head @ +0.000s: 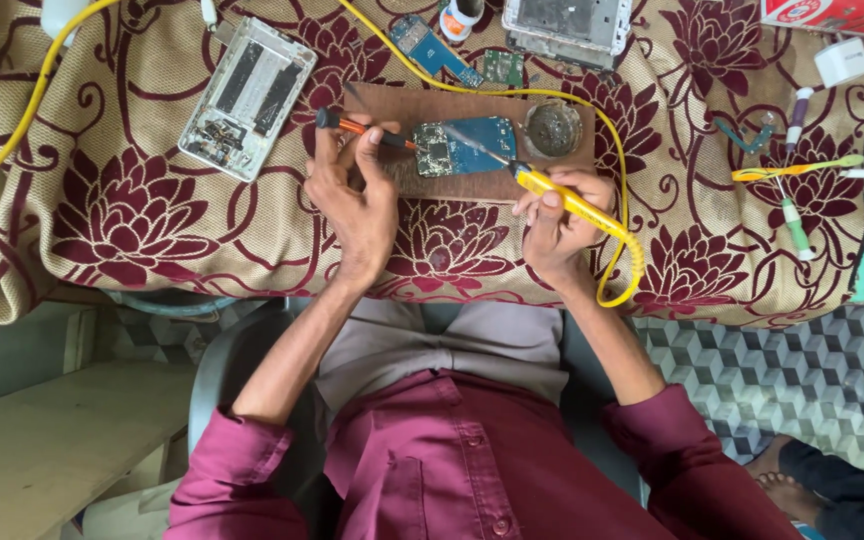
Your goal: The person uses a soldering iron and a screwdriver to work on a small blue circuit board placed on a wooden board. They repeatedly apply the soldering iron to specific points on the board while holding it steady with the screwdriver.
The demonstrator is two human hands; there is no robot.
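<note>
My left hand (357, 205) grips a thin tool with an orange and black handle (352, 125), pressing its tip against the left edge of a blue circuit board (467, 145). The board lies flat on a brown wooden block (402, 100). My right hand (552, 230) holds a yellow soldering iron (564, 197) like a pen. Its metal tip slants up and left onto the board's middle. The iron's yellow cord (624, 265) loops round my right wrist and runs up across the table.
A floral maroon and beige cloth (102, 220) covers the table. On it lie an opened phone frame (247, 95), another frame (567, 25), a small blue board (432, 48), a round dark tin (553, 128), a toothbrush (797, 168) and a white plug (842, 60). Another person's foot (782, 490) rests at bottom right.
</note>
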